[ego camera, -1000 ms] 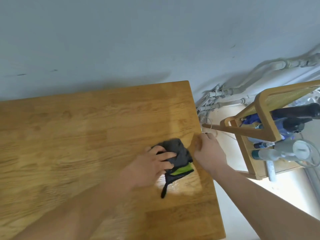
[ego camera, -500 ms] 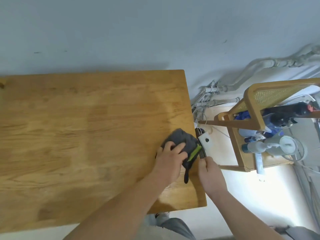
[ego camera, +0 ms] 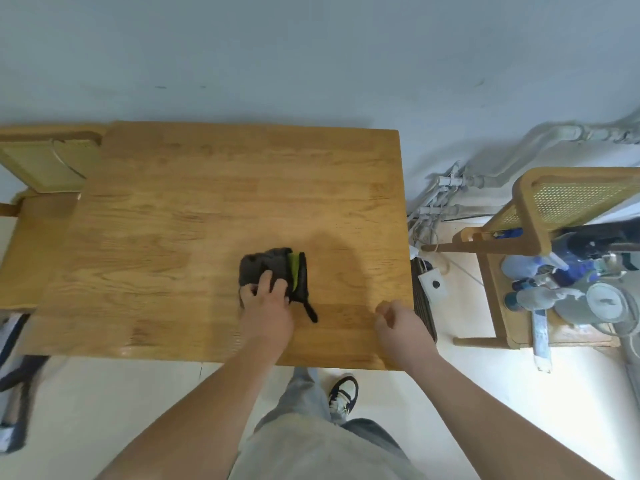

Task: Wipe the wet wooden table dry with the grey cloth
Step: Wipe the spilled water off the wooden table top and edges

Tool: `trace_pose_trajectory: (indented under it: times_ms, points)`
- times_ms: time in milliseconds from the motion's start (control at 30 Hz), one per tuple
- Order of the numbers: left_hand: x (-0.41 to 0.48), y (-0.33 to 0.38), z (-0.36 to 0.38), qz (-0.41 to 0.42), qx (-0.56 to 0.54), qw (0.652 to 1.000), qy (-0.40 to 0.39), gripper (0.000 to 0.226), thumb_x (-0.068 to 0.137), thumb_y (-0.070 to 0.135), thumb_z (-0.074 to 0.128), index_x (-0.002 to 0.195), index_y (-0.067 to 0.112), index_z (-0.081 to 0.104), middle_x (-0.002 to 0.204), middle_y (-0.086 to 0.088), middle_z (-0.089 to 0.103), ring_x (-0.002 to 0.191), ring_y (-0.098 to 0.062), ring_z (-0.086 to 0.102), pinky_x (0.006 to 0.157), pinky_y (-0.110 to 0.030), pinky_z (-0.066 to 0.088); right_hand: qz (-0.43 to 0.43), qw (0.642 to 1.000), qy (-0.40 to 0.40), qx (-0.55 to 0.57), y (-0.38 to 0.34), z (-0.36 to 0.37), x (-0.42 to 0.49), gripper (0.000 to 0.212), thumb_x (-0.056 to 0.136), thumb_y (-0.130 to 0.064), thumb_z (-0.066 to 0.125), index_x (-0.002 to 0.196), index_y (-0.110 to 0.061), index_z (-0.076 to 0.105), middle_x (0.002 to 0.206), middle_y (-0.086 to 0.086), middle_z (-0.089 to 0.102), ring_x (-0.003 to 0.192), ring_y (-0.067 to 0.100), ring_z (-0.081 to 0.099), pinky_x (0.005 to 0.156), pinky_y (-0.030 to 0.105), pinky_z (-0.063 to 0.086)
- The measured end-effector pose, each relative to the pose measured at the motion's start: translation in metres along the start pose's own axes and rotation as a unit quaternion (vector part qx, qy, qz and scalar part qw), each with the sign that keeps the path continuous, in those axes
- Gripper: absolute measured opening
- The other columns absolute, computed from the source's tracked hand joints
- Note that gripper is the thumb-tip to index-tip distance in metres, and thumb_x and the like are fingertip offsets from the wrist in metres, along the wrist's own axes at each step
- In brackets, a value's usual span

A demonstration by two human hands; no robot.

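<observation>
The wooden table (ego camera: 173,209) fills the middle of the view, its top showing a faint sheen near the front edge. A folded grey cloth (ego camera: 268,266) with a green stripe and a black strap lies on it right of centre. My left hand (ego camera: 266,306) presses down on the cloth's near side, fingers spread over it. My right hand (ego camera: 398,323) hovers at the table's right front corner, fingers loosely curled and holding nothing.
A wooden chair (ego camera: 554,209) stands right of the table with bottles and a round fan (ego camera: 606,303) on its seat. Pipes (ego camera: 446,188) and a white power strip (ego camera: 433,284) sit by the wall. Another wooden chair (ego camera: 41,161) stands at the left.
My left hand has slid the cloth leftward from the right edge toward the table's middle. My right hand has stayed by the right front corner. The view has pulled back.
</observation>
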State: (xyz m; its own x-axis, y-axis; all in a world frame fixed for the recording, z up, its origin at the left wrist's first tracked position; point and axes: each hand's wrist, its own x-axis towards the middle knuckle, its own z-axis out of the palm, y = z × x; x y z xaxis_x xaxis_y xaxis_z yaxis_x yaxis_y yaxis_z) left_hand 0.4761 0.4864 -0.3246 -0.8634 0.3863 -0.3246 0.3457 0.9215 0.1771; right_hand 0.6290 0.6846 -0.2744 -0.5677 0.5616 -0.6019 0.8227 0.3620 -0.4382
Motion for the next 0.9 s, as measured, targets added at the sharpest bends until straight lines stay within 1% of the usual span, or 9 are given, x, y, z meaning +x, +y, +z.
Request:
trace_pose_trajectory:
  times_ms: [100, 300, 367, 533, 600, 700, 767, 833, 900]
  points:
    - [-0.047, 0.030, 0.019, 0.036, 0.012, 0.999, -0.032, 0.027, 0.101, 0.028, 0.050, 0.127, 0.036, 0.046, 0.162, 0.009, 0.024, 0.135, -0.031, 0.024, 0.099, -0.051, 0.045, -0.020, 0.998, -0.024, -0.045, -0.009, 0.008, -0.003, 0.024, 0.098, -0.033, 0.050, 0.121, -0.028, 0.057, 0.113, -0.005, 0.064, 0.094, 0.019, 0.064, 0.081, 0.038, 0.057]
    - [-0.062, 0.001, 0.023, 0.305, 0.064, 0.946, -0.088, 0.031, 0.101, 0.029, 0.054, 0.131, 0.038, 0.049, 0.160, 0.012, 0.024, 0.139, -0.027, 0.026, 0.105, -0.047, 0.042, -0.080, 0.993, -0.039, -0.076, -0.040, 0.026, 0.000, 0.023, 0.094, -0.031, 0.056, 0.116, -0.025, 0.059, 0.109, 0.003, 0.066, 0.090, 0.023, 0.064, 0.079, 0.040, 0.057]
    - [-0.044, -0.033, 0.011, 0.273, 0.082, 0.955, -0.082, 0.033, 0.099, 0.030, 0.055, 0.130, 0.041, 0.048, 0.160, 0.014, 0.024, 0.141, -0.024, 0.025, 0.109, -0.047, 0.039, -0.086, 0.993, -0.050, -0.056, -0.054, 0.034, 0.000, 0.028, 0.093, -0.031, 0.056, 0.120, -0.025, 0.060, 0.116, 0.002, 0.065, 0.097, 0.023, 0.063, 0.085, 0.038, 0.056]
    - [-0.017, -0.097, -0.016, -0.031, -0.023, 0.999, -0.008, 0.031, 0.101, 0.032, 0.050, 0.131, 0.041, 0.048, 0.162, 0.010, 0.028, 0.141, -0.027, 0.026, 0.101, -0.052, 0.047, -0.085, 0.994, -0.057, -0.035, -0.090, 0.064, 0.000, 0.032, 0.092, -0.035, 0.055, 0.122, -0.025, 0.060, 0.118, -0.001, 0.064, 0.099, 0.021, 0.063, 0.085, 0.033, 0.052]
    - [-0.013, -0.085, -0.021, -0.069, -0.053, 0.996, -0.021, 0.037, 0.099, 0.031, 0.050, 0.135, 0.037, 0.046, 0.165, 0.005, 0.025, 0.141, -0.031, 0.023, 0.101, -0.054, 0.047, -0.083, 0.995, -0.044, -0.032, -0.105, 0.076, 0.002, 0.032, 0.092, -0.036, 0.055, 0.123, -0.028, 0.060, 0.120, -0.001, 0.064, 0.102, 0.021, 0.064, 0.088, 0.036, 0.054]
    - [-0.017, -0.067, -0.018, 0.074, -0.102, 0.991, -0.042, 0.053, 0.095, 0.029, 0.054, 0.147, 0.034, 0.044, 0.167, 0.006, 0.024, 0.142, -0.030, 0.024, 0.105, -0.048, 0.048, -0.083, 0.995, 0.001, -0.048, -0.122, 0.095, -0.001, 0.038, 0.096, -0.025, 0.055, 0.134, -0.024, 0.057, 0.129, 0.003, 0.055, 0.113, 0.027, 0.060, 0.091, 0.036, 0.051]
    - [-0.008, -0.078, -0.025, 0.192, -0.206, 0.955, -0.091, 0.050, 0.094, 0.024, 0.057, 0.143, 0.032, 0.057, 0.164, 0.008, 0.034, 0.144, -0.022, 0.032, 0.112, -0.040, 0.043, -0.086, 0.990, 0.067, -0.093, -0.135, 0.108, -0.005, 0.045, 0.094, -0.021, 0.053, 0.139, -0.020, 0.051, 0.137, 0.006, 0.046, 0.123, 0.032, 0.051, 0.092, 0.040, 0.050]
    - [0.014, -0.100, -0.043, 0.221, -0.282, 0.924, -0.131, 0.044, 0.096, 0.015, 0.056, 0.138, 0.027, 0.063, 0.160, 0.008, 0.041, 0.145, -0.014, 0.037, 0.120, -0.034, 0.034, -0.106, 0.982, 0.106, -0.114, -0.149, 0.124, -0.010, 0.052, 0.096, -0.025, 0.049, 0.147, -0.020, 0.044, 0.149, 0.006, 0.037, 0.138, 0.031, 0.037, 0.098, 0.045, 0.050]
    - [0.045, -0.122, -0.060, 0.215, -0.262, 0.935, -0.100, 0.040, 0.098, 0.009, 0.053, 0.135, 0.020, 0.065, 0.155, 0.003, 0.047, 0.143, -0.015, 0.041, 0.120, -0.035, 0.034, -0.146, 0.976, 0.074, -0.146, -0.161, 0.142, -0.012, 0.056, 0.100, -0.039, 0.042, 0.153, -0.022, 0.039, 0.156, 0.005, 0.034, 0.146, 0.028, 0.027, 0.109, 0.047, 0.045]
